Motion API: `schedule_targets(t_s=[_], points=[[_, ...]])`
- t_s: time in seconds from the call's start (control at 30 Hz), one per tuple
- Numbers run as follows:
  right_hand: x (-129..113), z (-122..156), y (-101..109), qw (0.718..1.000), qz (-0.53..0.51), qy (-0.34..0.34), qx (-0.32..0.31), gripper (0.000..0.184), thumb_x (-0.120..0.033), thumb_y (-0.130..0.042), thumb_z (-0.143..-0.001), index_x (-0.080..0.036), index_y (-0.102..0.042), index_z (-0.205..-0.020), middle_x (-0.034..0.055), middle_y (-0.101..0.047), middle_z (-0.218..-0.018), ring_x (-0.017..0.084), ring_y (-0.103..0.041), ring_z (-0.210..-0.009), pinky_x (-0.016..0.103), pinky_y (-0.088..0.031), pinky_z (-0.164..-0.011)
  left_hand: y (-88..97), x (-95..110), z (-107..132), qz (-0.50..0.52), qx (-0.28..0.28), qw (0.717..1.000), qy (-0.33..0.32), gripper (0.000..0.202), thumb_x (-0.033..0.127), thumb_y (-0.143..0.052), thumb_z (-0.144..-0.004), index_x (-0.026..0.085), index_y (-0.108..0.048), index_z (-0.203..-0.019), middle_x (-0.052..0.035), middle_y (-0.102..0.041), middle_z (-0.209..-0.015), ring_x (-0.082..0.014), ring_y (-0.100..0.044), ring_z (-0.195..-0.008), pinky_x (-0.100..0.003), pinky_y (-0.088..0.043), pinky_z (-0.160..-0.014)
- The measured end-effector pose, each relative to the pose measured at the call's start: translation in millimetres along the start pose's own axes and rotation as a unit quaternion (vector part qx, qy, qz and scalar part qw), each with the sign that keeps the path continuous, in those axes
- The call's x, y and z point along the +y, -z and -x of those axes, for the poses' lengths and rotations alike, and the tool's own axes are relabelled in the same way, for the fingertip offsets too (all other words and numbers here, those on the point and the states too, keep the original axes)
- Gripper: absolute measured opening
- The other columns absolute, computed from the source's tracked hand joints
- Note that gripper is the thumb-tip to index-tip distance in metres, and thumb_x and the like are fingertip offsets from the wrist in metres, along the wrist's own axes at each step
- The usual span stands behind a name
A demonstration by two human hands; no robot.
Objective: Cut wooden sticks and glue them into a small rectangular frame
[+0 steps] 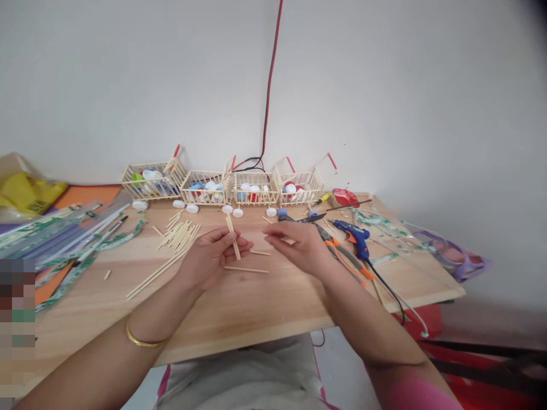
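My left hand (213,256) is closed around a short bundle of thin wooden sticks (233,236), held upright over the wooden board (256,307). My right hand (299,245) hovers just to the right of it, fingers loosely curled and pointing left toward the sticks, with nothing visible in them. Two loose sticks (247,269) lie on the board below and between the hands. A gold bangle (141,340) circles my left wrist.
Several small stick-built carts (252,188) filled with bottle caps line the board's far edge, loose caps (188,206) before them. A pile of sticks (179,234) lies left. Pliers (342,253), a blue glue gun (356,234), a red lid (345,197) sit right; plastic wrappers (60,233) left.
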State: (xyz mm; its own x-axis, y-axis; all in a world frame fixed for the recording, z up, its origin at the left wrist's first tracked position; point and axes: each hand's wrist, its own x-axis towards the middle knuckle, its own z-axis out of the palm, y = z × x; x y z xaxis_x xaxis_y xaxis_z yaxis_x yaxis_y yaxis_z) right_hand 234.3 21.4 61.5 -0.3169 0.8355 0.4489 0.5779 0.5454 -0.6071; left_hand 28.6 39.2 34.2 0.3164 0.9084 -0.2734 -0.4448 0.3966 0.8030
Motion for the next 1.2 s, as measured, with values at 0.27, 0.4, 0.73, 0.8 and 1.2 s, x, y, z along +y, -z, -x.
schedule_targets(t_s=[0.27, 0.4, 0.73, 0.8, 1.2], points=[[40, 55, 72, 0.943, 0.260, -0.202, -0.045, 0.020, -0.031, -0.053, -0.083, -0.020, -0.065, -0.094, 0.0054, -0.069, -0.089, 0.020, -0.063, -0.078, 0.028, -0.045, -0.067, -1.5, -4, 4, -0.058, -0.017, 0.998, 0.007, 0.023, 0.028, -0.074, -0.068, 0.013, -0.063, -0.080, -0.0040, -0.070, -0.071, -0.0187, -0.069, -0.073, -0.032, -0.055, -0.073], [58, 92, 91, 0.883, 0.351, -0.285, -0.131, 0.045, -0.040, -0.061, -0.075, -0.014, -0.059, -0.111, 0.0149, -0.065, -0.106, 0.030, -0.060, -0.096, 0.035, -0.044, -0.078, -2.4, -7, 7, -0.119, -0.033, 0.992, -0.009, 0.026, 0.035, -0.073, -0.068, 0.014, -0.065, -0.080, -0.0044, -0.070, -0.072, -0.0194, -0.068, -0.074, -0.034, -0.054, -0.075], [74, 101, 82, 0.857, 0.362, -0.327, -0.165, 0.046, -0.030, -0.055, -0.075, -0.012, -0.052, -0.117, 0.0150, -0.064, -0.103, 0.025, -0.060, -0.089, 0.029, -0.039, -0.071, -2.2, -9, 13, -0.316, -0.054, 0.941, -0.110, 0.021, 0.036, -0.059, -0.080, 0.016, -0.068, -0.079, -0.0055, -0.071, -0.076, -0.0155, -0.063, -0.072, -0.028, -0.048, -0.073], [74, 99, 79, 0.848, 0.382, -0.329, -0.166, 0.047, -0.031, -0.055, -0.075, -0.010, -0.052, -0.117, 0.0161, -0.064, -0.100, 0.026, -0.060, -0.088, 0.029, -0.039, -0.070, -1.2, -10, 13, -0.302, -0.055, 0.947, -0.099, 0.020, 0.035, -0.060, -0.079, 0.017, -0.068, -0.080, -0.0055, -0.072, -0.076, -0.0145, -0.063, -0.069, -0.027, -0.049, -0.072], [52, 104, 81, 0.862, 0.323, -0.375, -0.109, 0.047, -0.037, -0.051, -0.077, -0.014, -0.052, -0.117, 0.0144, -0.065, -0.102, 0.026, -0.063, -0.090, 0.031, -0.046, -0.073, -3.3, -11, 9, -0.044, -0.079, 0.992, 0.093, 0.015, 0.024, -0.071, -0.073, 0.014, -0.061, -0.078, -0.0036, -0.068, -0.069, -0.0174, -0.068, -0.068, -0.030, -0.055, -0.064]])
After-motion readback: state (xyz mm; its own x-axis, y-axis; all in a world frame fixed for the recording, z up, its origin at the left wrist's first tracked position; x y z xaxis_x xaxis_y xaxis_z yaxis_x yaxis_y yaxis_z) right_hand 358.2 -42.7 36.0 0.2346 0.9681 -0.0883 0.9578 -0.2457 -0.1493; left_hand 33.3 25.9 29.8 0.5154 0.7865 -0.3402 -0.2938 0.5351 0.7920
